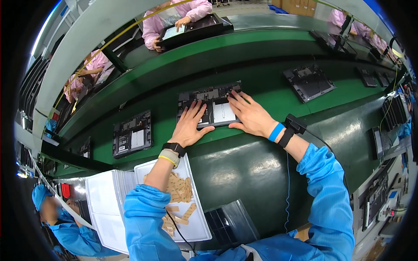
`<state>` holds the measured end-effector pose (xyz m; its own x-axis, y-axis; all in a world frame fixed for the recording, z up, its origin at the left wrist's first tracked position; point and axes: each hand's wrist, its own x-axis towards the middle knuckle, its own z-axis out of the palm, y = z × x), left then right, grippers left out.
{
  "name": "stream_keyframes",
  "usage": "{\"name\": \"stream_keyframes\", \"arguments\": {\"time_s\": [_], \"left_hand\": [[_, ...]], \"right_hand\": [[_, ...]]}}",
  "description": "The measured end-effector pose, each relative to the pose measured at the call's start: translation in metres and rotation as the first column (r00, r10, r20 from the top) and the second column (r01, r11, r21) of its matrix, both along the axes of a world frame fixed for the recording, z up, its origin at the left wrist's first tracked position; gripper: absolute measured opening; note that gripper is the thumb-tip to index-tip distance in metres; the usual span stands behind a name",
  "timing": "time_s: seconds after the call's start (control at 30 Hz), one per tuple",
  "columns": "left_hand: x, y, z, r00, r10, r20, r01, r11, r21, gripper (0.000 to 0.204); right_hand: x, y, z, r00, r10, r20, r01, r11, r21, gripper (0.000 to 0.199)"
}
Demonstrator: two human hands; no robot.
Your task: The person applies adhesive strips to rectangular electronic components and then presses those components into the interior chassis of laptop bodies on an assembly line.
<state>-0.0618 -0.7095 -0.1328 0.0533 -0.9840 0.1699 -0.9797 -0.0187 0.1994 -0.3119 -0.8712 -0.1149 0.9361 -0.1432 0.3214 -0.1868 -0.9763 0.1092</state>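
Observation:
In front of me on the green conveyor belt lies an opened laptop base (pixel 209 95), its dark inner boards and a white-labelled battery (pixel 223 112) facing up. My left hand (pixel 190 125) rests on its left part, fingers spread and palm down. On the right part, the fingers of my right hand (pixel 252 116) are stretched out flat near the far right corner, the thumb by the near edge. Neither hand is closed round anything. What lies beneath my palms and fingers is hidden. A wired strap (pixel 287 134) is on my right wrist.
Other opened laptop bases lie on the belt, one at left (pixel 133 134) and one at right (pixel 309 82). Near my left forearm, a white tray (pixel 202 228) holds tan strips (pixel 179 189), beside stacked white trays (pixel 109 209) and clear plastic sheets (pixel 233 222). Co-workers stand across the line.

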Motion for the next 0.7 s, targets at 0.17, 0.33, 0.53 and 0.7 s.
{"name": "stream_keyframes", "arguments": {"time_s": [0.17,0.33,0.53,0.7], "left_hand": [[-0.001,0.008,0.004,0.982,0.03,0.187,-0.016,0.997,-0.077,0.091],[-0.006,0.028,0.013,0.969,0.198,0.147,-0.199,0.98,-0.012,0.101],[-0.021,0.13,0.13,0.979,-0.066,0.195,0.094,0.986,-0.141,0.073],[0.027,0.298,0.244,0.884,0.466,-0.043,-0.464,0.884,0.056,0.05]], "right_hand": [[0.01,0.009,-0.009,0.991,0.008,0.13,-0.017,0.997,0.073,0.077],[0.015,0.028,-0.01,0.987,-0.085,0.134,0.078,0.995,0.056,0.081],[0.01,0.027,-0.022,0.992,-0.123,0.026,0.105,0.924,0.368,0.073],[0.004,0.057,0.006,0.987,-0.078,0.143,0.011,0.909,0.416,0.055]]}}
